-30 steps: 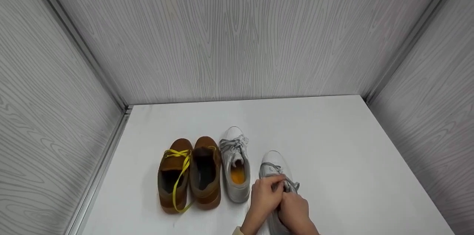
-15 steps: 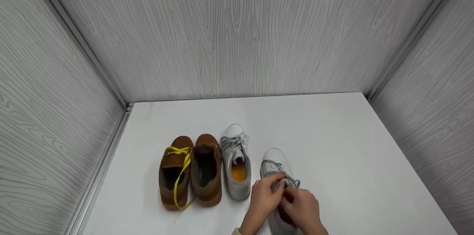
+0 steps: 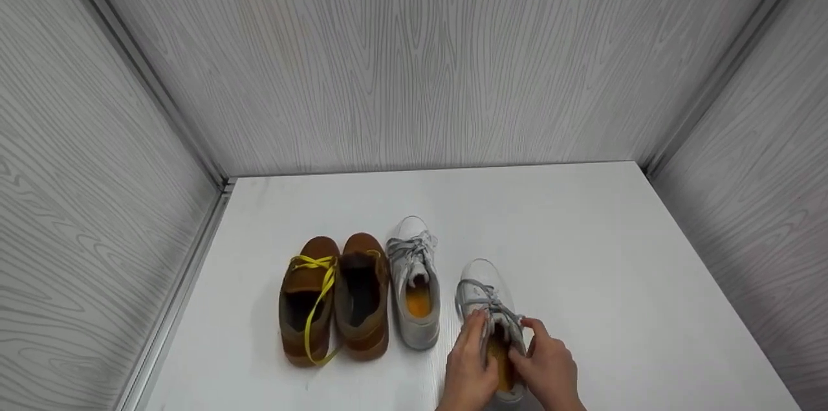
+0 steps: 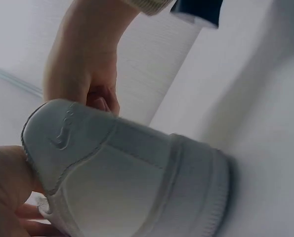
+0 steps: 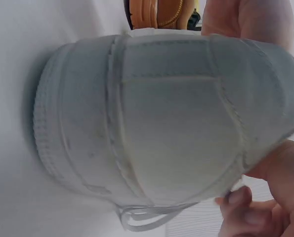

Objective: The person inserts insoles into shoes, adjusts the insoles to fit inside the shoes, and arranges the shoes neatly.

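Observation:
A white sneaker (image 3: pixel 480 272) with grey laces (image 3: pixel 477 286) stands on the white table, toe pointing away; its ochre insole shows. My left hand (image 3: pixel 467 366) holds the left side of its opening, thumb toward the inside and fingers along the outer edge. On the opposite side my right hand (image 3: pixel 550 366) pinches the collar, thumb inside and fingers outside near the lace. In the right wrist view a grey lace loop (image 5: pixel 151 219) hangs along the shoe's side. Close up in the left wrist view, the heel panel (image 4: pixel 63 133) carries a small swoosh mark.
The matching white sneaker (image 3: pixel 420 330) stands to the left. Beside it are two brown shoes (image 3: pixel 362 333), the leftmost with a loose yellow lace (image 3: pixel 310 320). Grey wood-grain panels (image 3: pixel 414 61) enclose the white table (image 3: pixel 569 223) at the back and both sides.
Both hands were close together over the laces, fingers at the tongue. They have since parted and moved back to either side of the shoe's opening, uncovering the laces and insole.

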Demonstrator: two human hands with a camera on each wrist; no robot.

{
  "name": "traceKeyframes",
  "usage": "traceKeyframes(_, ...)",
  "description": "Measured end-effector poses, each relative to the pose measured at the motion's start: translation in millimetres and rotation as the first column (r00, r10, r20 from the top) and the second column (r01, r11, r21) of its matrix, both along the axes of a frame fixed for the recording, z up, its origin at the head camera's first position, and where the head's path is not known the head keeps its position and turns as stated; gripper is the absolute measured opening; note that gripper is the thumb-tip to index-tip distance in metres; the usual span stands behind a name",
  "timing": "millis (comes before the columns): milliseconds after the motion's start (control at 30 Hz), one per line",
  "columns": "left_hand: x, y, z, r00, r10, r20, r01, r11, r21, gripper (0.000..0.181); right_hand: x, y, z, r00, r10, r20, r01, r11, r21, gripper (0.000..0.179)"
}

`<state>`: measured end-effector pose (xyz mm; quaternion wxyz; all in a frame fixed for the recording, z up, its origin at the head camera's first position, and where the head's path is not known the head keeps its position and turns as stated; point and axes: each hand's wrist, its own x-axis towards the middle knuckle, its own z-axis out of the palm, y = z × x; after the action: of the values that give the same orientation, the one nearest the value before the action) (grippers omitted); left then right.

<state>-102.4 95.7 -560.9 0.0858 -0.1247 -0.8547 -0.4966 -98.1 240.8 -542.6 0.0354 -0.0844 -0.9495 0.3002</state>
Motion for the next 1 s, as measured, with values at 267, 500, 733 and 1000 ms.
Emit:
traceKeyframes(267, 4.9, 0.8, -2.3, 0.999, 0.016, 0.041, -0.016, 1.000, 0.001, 0.063, -9.9, 2.8, -9.9, 0.980, 0.078, 0.183, -0.073, 0.997, -0.030, 0.021)
traceKeyframes(500, -6.8, -4.6, -2.9, 1.000, 0.012, -0.024, -0.012, 1.000, -0.004, 0.057, -21.8, -1.5, -17.7, 0.997, 0.050, 0.067, -0.043, 0.993, -0.110, 0.011)
traceKeyframes(733, -25.8, -12.7, 4.9, 0.998, 0.061, -0.036, -0.060, 0.998, 0.030, 0.048, -52.5, -9.6, -24.0, 0.996, 0.043, -0.079, -0.054, 0.989, -0.135, 0.017)
traceKeyframes(1000, -35.0, -23.6, 14.1, 0.999, 0.039, -0.003, -0.039, 0.994, 0.103, 0.037, -94.7, -16.0, -24.8, 0.993, 0.049, -0.105, -0.064, 0.986, -0.151, 0.021)
